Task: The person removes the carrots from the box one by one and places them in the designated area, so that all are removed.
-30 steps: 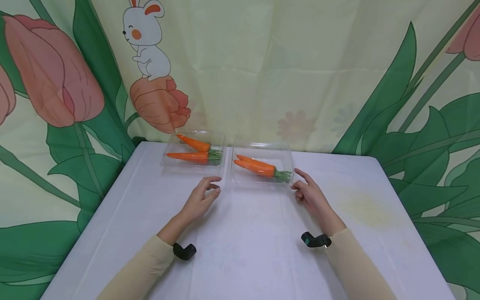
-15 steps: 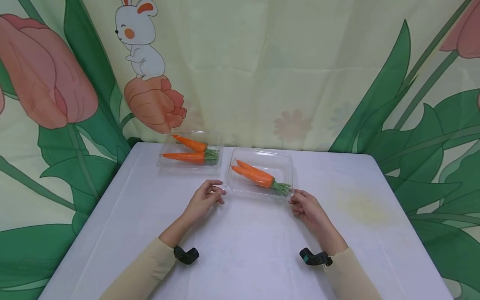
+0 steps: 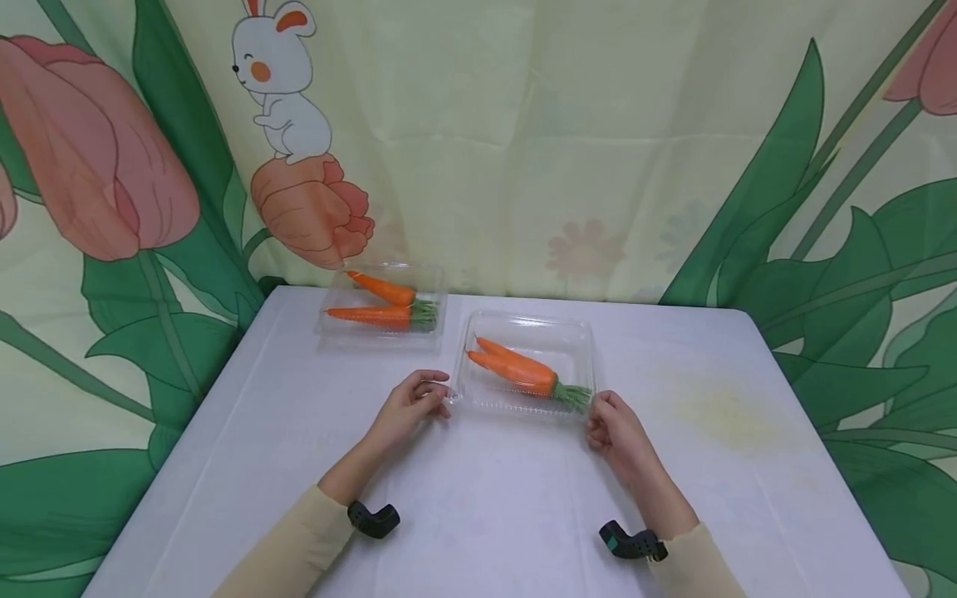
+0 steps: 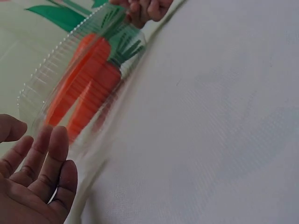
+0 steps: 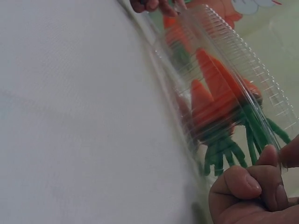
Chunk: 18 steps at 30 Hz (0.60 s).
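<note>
Two orange carrots (image 3: 516,370) with green tops lie inside a clear plastic container (image 3: 571,349) on the table. My right hand (image 3: 619,440) pinches its near right corner between thumb and curled index finger, as the right wrist view shows. At the near left corner is my left hand (image 3: 407,407), its fingers loosely bent. In the left wrist view the left fingertips (image 4: 58,140) are by the container's end, with the thumb apart from them; whether they touch the rim I cannot tell.
A second clear container (image 3: 381,338) with two more carrots (image 3: 370,316) stands at the back left, close to the first one. White cloth covers the table (image 3: 493,507). Behind it hangs a printed curtain (image 3: 478,166) with tulips and a rabbit.
My right hand has taken hold of the right-hand container's corner, and that container has slid toward me. The left hand has moved slightly nearer too, staying by its left corner.
</note>
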### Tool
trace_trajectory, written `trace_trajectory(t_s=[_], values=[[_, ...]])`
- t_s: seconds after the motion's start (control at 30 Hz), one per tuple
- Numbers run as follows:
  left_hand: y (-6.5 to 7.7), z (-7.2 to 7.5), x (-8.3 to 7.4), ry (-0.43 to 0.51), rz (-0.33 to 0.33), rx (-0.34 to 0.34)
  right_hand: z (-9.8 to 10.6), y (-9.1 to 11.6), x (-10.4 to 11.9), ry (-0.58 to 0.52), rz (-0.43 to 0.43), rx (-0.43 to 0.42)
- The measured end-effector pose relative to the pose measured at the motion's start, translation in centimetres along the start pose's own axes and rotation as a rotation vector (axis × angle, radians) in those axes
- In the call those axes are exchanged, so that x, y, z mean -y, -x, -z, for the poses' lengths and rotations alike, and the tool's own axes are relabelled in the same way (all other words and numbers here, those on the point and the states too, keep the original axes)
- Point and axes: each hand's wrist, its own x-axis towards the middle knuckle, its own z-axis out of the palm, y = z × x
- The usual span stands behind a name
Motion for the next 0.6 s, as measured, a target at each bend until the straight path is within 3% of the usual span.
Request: trace_trajectory(t_s=[0.23,0.6], values=[[1.4,-0.3,0.4,-0.001,0.056,-0.011,0.2,1.2,-0.7,-0.014,-0.013,0.011],[2.8,-0.9,-0.2,0.165,0.206,0.069,0.4,2.4,-1.5,-0.040,0.012,0.033]])
